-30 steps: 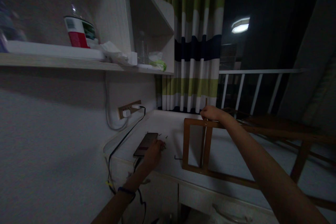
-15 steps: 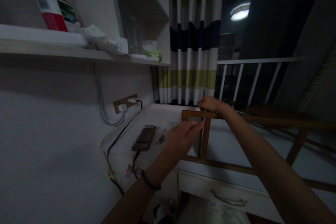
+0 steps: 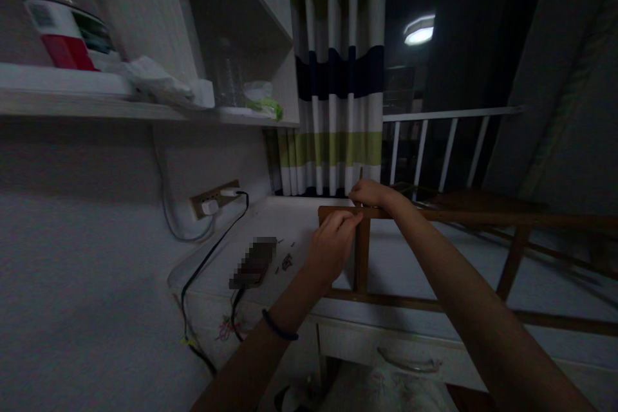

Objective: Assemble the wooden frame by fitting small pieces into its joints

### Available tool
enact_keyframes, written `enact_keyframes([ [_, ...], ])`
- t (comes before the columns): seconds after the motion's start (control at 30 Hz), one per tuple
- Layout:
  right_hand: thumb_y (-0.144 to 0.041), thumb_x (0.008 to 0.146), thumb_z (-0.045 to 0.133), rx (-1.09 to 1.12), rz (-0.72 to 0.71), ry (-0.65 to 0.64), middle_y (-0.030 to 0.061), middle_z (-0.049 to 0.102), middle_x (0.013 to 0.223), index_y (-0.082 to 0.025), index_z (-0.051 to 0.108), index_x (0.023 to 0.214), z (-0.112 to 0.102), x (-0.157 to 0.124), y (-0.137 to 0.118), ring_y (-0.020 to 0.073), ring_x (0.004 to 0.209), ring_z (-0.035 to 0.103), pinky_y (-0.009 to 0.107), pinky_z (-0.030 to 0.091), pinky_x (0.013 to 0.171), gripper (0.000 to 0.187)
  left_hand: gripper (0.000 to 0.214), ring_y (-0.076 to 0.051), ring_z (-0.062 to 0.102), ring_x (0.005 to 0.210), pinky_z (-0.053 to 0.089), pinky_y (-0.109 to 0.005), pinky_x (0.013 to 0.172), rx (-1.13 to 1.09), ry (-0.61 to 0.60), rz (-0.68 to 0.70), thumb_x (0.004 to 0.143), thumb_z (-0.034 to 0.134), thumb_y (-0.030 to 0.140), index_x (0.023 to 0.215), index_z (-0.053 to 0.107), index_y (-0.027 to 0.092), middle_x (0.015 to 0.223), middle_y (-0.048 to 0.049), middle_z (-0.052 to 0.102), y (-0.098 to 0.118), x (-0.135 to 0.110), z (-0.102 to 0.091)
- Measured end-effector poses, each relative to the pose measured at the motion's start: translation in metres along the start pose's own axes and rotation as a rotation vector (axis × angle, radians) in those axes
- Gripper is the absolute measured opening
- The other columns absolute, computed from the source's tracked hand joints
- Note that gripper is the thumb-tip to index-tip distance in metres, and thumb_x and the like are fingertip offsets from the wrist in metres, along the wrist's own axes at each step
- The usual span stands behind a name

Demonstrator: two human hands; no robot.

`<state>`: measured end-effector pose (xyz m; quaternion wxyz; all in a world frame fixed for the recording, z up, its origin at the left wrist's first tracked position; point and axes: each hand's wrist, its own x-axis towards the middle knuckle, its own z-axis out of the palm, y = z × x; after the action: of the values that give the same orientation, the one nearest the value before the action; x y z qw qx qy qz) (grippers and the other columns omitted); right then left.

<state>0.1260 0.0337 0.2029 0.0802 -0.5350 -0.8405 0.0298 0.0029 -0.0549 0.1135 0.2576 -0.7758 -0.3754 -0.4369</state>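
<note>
A brown wooden frame [image 3: 434,214] with long rails and cross slats stands on the white desk. My left hand [image 3: 332,244], with a dark band on its wrist, is closed on the top rail near the frame's left end, its fingertips beside a cross slat. Just beyond the rail, my right hand [image 3: 369,192] is closed around a thin wooden stick [image 3: 361,173], whose tip pokes up above the fingers. The stick's lower part is hidden by my hands and the rail. Left of my left hand, several small dark screw-like pieces [image 3: 287,262] lie loose.
A blurred-out phone [image 3: 255,264] lies on the white desk [image 3: 294,222], a black cable running from it. Wall sockets [image 3: 212,198] hold plugs. Overhead at left runs a shelf [image 3: 159,112] with a bottle and bags. A curtain [image 3: 333,116] hangs behind; drawers are below.
My left hand has come up to the rail and its fingers have closed there beside the slat. My right hand keeps its hold on the stick. The whole view has shifted slightly.
</note>
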Motion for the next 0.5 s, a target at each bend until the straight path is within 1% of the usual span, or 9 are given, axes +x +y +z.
enact_keyframes([
  [0.1,-0.020,0.082,0.040,0.001,-0.009,-0.001,0.0108,0.066,0.086,-0.007,0.066,0.088,-0.001,0.001,0.000,0.0170,0.079,0.060,0.025,0.043,0.068,0.029,0.021,-0.016,0.056,0.085,0.051,-0.028,0.074,-0.036,-0.008,0.002,0.086,0.043,0.015,0.104,0.056,0.015,0.089,-0.0051,0.059,0.000,0.002,0.001],
  [0.2,-0.021,0.084,0.041,0.003,-0.020,-0.002,0.0100,0.066,0.087,-0.008,0.065,0.088,-0.001,0.000,0.000,0.0169,0.083,0.059,0.028,0.043,0.073,0.028,0.021,-0.016,0.057,0.084,0.050,-0.028,0.075,-0.088,-0.008,-0.037,0.086,0.043,0.015,0.101,0.057,0.015,0.087,-0.0050,0.060,0.000,0.002,0.001],
  [0.3,-0.022,0.086,0.041,0.004,-0.038,-0.008,0.0083,0.065,0.088,-0.009,0.064,0.086,-0.002,-0.001,0.000,0.0163,0.084,0.059,0.029,0.043,0.074,0.027,0.019,-0.015,0.057,0.083,0.049,-0.028,0.075,-0.140,0.006,-0.072,0.086,0.044,0.014,0.099,0.058,0.015,0.086,-0.0048,0.060,0.000,0.004,0.002],
  [0.4,-0.024,0.088,0.041,-0.002,-0.052,-0.015,0.0072,0.065,0.088,-0.009,0.063,0.085,-0.003,-0.002,-0.001,0.0157,0.084,0.059,0.030,0.043,0.076,0.027,0.018,-0.015,0.058,0.084,0.048,-0.027,0.077,-0.187,0.010,-0.099,0.085,0.046,0.014,0.097,0.059,0.015,0.088,-0.0046,0.062,0.000,0.008,0.001],
  [0.5,-0.028,0.089,0.042,-0.012,-0.061,-0.017,0.0069,0.065,0.090,-0.010,0.063,0.085,-0.004,-0.003,-0.002,0.0163,0.088,0.058,0.032,0.042,0.080,0.028,0.017,-0.015,0.058,0.085,0.047,-0.027,0.077,-0.182,0.012,-0.144,0.084,0.049,0.017,0.098,0.059,0.018,0.092,-0.0028,0.063,-0.001,0.012,0.000],
])
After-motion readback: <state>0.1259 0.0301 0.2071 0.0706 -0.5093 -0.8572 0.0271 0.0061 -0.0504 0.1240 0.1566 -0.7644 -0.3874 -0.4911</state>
